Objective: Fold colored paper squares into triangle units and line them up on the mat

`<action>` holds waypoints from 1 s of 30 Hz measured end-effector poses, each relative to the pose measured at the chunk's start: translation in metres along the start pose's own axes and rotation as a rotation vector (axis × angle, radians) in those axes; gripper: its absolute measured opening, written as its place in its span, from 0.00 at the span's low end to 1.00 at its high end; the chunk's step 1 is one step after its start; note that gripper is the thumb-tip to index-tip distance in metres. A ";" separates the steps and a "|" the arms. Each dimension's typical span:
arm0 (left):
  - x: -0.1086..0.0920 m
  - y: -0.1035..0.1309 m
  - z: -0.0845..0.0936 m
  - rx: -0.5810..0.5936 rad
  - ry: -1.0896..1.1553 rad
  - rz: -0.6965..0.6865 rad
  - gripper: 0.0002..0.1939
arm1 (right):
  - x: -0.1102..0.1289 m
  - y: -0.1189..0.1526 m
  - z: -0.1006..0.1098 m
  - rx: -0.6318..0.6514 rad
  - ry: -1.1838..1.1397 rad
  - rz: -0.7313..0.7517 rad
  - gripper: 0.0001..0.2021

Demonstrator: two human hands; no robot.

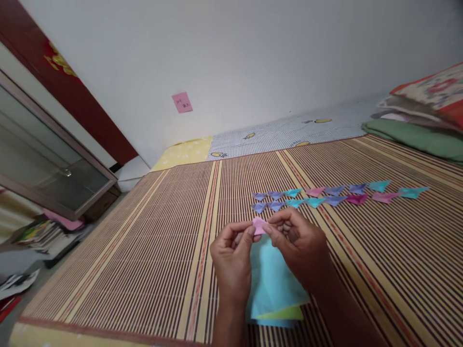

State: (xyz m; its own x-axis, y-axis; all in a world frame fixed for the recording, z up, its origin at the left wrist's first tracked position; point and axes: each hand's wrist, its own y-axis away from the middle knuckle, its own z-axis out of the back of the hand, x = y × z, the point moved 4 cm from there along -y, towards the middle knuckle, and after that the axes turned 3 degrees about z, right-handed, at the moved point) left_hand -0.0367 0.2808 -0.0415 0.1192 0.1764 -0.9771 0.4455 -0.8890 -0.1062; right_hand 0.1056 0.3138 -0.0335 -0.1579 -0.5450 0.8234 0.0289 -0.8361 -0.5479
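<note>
A small folded piece of pink paper [259, 225] is pinched between both hands, above the mat. My left hand [233, 253] grips its left side between thumb and fingers. On its right side, my right hand [302, 241] pinches it with thumb and forefinger. Beneath the hands lie sheets of light blue paper [273, 279], with a yellow-green sheet [284, 313] showing at the near edge. Just beyond the hands, two rows of small folded paper boats [334, 200] in purple, turquoise, pink and magenta stretch to the right.
The striped bamboo mat [155, 241] covers the bed. Folded cloths [415, 135] and a floral cushion [434, 91] are piled at the far right. A pink note [182, 102] sticks to the wall. A glass-doored cabinet [54, 149] and stacked books [45, 236] stand at left.
</note>
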 end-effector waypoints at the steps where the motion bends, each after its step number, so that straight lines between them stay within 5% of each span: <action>1: 0.000 0.000 0.000 0.005 -0.003 -0.004 0.04 | -0.001 0.000 0.000 0.003 -0.014 -0.008 0.05; 11: 0.006 -0.006 0.002 0.014 0.051 0.045 0.07 | -0.021 -0.003 0.005 0.225 -0.130 -0.158 0.07; 19: 0.004 -0.006 0.004 0.042 0.030 0.042 0.06 | -0.001 -0.006 0.007 0.330 0.120 0.054 0.14; 25: 0.004 -0.006 0.005 0.027 0.032 0.045 0.06 | -0.002 -0.006 0.009 0.240 0.103 0.065 0.03; 30: 0.002 -0.007 0.003 0.046 0.044 0.044 0.06 | -0.003 -0.004 0.010 0.224 0.097 0.158 0.04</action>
State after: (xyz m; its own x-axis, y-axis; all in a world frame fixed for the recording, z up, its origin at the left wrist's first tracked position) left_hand -0.0420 0.2857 -0.0436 0.1766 0.1542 -0.9721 0.3982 -0.9144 -0.0727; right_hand 0.1157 0.3185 -0.0321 -0.2278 -0.6698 0.7067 0.2764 -0.7405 -0.6126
